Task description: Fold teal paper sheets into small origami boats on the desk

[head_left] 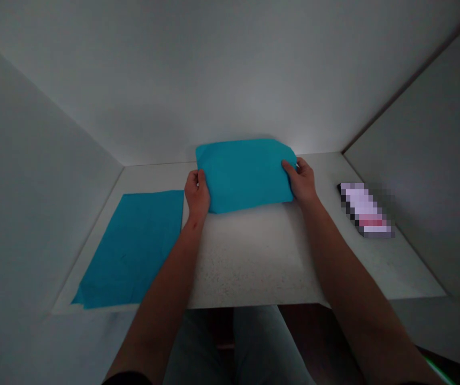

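A folded turquoise cloth (244, 174) lies at the back of the white desk (254, 262), its edges a little uneven. My left hand (197, 195) holds its left edge, with the fingers curled against the fabric. On the opposite side, my right hand (302, 182) grips the right edge, with the fingers over the top. To the left of my left hand, a flat, unfolded sheet of the same turquoise material (131, 248) spreads toward the near left corner of the desk.
A blurred, pixelated flat object (364, 209) lies at the right of the desk, near the wall. Pale walls (230, 69) rise behind and on both sides of the desk. My legs show below its near edge.
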A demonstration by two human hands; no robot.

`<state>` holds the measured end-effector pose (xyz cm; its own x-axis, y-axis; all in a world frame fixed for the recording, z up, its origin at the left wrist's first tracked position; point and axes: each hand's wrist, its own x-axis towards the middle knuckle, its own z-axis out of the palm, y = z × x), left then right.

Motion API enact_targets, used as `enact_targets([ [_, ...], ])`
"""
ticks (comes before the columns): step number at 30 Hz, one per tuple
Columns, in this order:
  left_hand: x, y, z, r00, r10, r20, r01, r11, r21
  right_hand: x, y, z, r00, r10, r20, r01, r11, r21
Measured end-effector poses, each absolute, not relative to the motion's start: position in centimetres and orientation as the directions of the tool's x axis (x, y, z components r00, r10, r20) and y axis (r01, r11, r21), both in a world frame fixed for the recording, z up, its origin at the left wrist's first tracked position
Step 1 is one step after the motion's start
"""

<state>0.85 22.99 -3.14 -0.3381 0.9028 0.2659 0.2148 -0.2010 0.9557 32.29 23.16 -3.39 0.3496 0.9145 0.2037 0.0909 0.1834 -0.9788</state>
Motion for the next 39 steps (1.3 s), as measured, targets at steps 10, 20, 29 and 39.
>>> enact_targets([
  [10,1.1,22.1,-2.0,-0.351,0.785,0.511,0.535,-0.280,0.797,34.5,21.8,-3.2,0.086,0.974,0.212,0.482,0.145,-0.864],
  [20,3.8,19.7,-3.2,0.633,0.759,0.153,0.662,-0.633,0.402,33.8,21.4,-3.5,0.184,0.939,0.290,0.507,0.163,-0.846],
  [29,3.9,19.7,-4.5,0.498,0.857,0.133,0.794,-0.512,0.329,34.1,20.8,-3.1,0.200,0.864,0.462,0.730,0.183,-0.659],
  [39,4.6,18.4,-3.1,0.470,0.879,0.082,0.834,-0.473,0.284,27.5,16.8,-4.3,-0.117,0.978,0.172,0.951,0.160,-0.265],
])
